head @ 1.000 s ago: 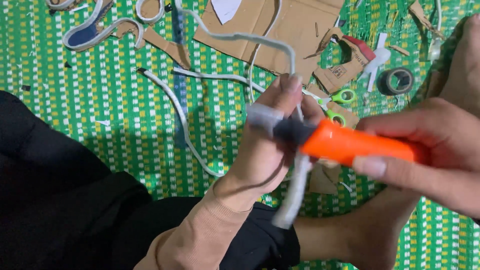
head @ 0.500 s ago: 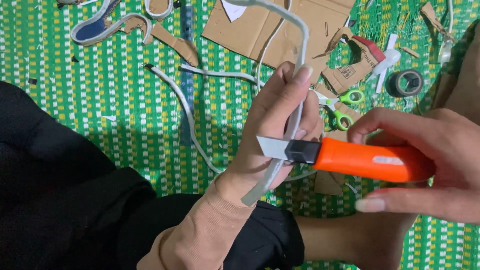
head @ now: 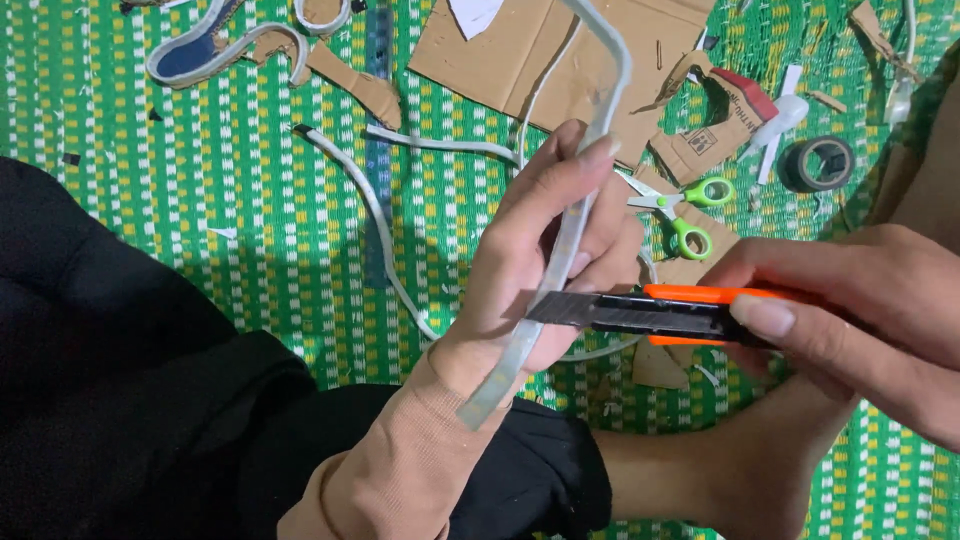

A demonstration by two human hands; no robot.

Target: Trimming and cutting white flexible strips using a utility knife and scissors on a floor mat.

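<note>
Pretty even indoor light from above, nothing blown out. Soft shadows sit under the hands on the green checked woven mat (head: 200, 200). Focus is decent, and the black clothing (head: 100, 400) swallows all detail.

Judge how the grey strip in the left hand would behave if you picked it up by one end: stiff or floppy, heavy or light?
Probably bendy rather than stiff: the grey strip curves over above the left hand, and similar strips snake across the green mat. It looks thin, so likely light. It likely cuts easily, since the right hand sets only a utility knife against it.
</note>
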